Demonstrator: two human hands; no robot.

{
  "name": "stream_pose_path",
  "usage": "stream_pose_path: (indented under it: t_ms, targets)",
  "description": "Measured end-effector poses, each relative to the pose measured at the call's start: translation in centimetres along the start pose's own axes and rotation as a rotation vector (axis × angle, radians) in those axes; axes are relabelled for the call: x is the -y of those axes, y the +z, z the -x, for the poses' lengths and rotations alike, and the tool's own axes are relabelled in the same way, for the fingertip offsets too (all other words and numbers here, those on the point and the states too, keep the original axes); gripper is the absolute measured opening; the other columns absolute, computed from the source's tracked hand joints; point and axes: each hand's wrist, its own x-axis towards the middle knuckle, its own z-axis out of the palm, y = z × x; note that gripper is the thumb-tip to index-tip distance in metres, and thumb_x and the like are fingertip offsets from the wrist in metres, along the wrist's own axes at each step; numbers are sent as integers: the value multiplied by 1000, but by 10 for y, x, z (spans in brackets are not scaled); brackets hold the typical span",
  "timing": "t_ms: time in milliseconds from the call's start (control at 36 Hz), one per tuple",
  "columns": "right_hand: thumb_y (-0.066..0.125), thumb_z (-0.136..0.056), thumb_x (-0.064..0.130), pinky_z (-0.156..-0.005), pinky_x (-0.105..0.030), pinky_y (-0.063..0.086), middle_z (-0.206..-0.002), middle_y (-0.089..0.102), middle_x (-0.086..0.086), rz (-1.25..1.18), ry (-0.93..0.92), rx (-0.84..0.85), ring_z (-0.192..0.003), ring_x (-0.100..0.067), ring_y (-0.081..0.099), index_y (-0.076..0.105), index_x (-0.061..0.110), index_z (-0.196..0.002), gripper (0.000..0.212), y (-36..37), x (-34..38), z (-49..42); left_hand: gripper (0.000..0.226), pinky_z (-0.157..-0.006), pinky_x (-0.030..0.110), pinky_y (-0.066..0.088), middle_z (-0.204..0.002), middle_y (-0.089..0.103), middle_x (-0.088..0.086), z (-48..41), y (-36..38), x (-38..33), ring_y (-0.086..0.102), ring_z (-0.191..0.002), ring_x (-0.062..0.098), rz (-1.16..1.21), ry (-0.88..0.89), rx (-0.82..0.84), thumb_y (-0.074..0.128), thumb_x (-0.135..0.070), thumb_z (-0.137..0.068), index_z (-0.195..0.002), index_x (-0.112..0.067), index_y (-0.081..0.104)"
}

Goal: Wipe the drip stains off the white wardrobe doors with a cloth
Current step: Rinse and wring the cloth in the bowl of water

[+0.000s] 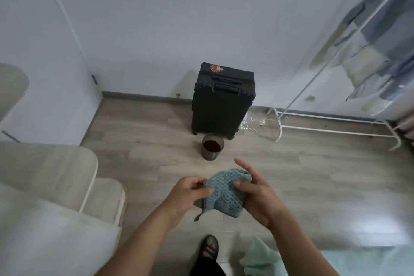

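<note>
Left hand is pinching the blue cloth, lower centre; right hand is cupping it, thumb pressing. Loose bunching is likely risking a drop toward the dark-filled cup above.

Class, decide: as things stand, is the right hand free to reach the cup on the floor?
Probably not yet: the right hand holds the cloth, though nothing blocks the cup.

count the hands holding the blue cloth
2. The left hand pinches the cloth at its left edge. The right hand holds its right side, thumb on top. No other hand is in view.
</note>
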Motion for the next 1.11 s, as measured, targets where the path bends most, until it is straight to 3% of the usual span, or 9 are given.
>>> stream_pose_path:
  t_ms: [111,194,333,472,583,722,861,944,1111]
  targets:
    - [68,-86,-6,-93,-55,56,-123,61,-24,175,28,-13,-107,-37,66,67,25,-129,53,-6,18,-67,17,-84,44,55,-94,74,19,-52,-15,-9,71,-88,31,62,-15,-136,80,-10,-84,-94,0,72]
    - [64,-92,1,-91,-43,57,-127,66,-13,316,28,16,-111,-27,68,67,31,-127,46,-13,31,-124,21,-89,50,53,-100,71,28,-93,-27,-20,70,-92,35,141,-70,-228,72,-3,-91,-104,11,63]
    - [73,-93,30,-80,-14,50,-139,44,15,734,-58,35,-122,-4,49,56,41,-135,47,-5,64,-200,28,-88,48,57,-102,73,24,-161,-36,-48,71,-95,34,227,-103,-338,65,-1,-96,-114,18,54]
    - [85,-81,38,-90,-31,56,-108,67,6,942,-10,289,-100,-12,66,64,27,-110,38,6,95,-276,37,-98,63,54,-114,69,32,-246,-41,-73,67,-110,49,201,-138,-314,72,-18,-96,-117,10,58]
    - [76,-69,46,-79,-36,58,-99,68,9,1082,-3,109,-87,-10,67,59,38,-101,37,-15,98,-344,26,-85,51,60,-106,71,29,-324,-45,-71,72,-99,43,189,-187,-315,69,5,-93,-114,7,54]
    - [55,-74,7,-75,-42,55,-81,69,7,1148,69,-76,-78,-11,64,65,37,-87,33,-58,98,-422,33,-66,42,59,-98,72,27,-412,-65,-58,73,-85,38,112,-261,-226,56,25,-86,-110,3,54]
    - [48,-88,-5,-64,-39,54,-67,65,5,1091,137,-340,-65,-16,63,73,23,-89,38,-133,60,-540,34,-57,40,57,-80,70,15,-543,-106,-4,68,-64,23,-175,-300,-220,53,24,-79,-95,-5,61]
    - [43,-97,-2,-65,-40,56,-79,67,3,1004,110,-461,-71,-19,64,73,22,-101,39,-168,37,-597,33,-54,31,53,-84,71,8,-601,-126,25,64,-65,18,-343,-270,-235,53,18,-83,-88,-14,62]
    - [46,-98,-2,-69,-26,49,-91,70,1,1062,62,-477,-81,-18,65,76,20,-113,40,-240,-25,-712,22,-64,27,52,-82,71,-1,-706,-143,126,65,-72,12,-487,-122,-263,69,1,-91,-86,-20,62]
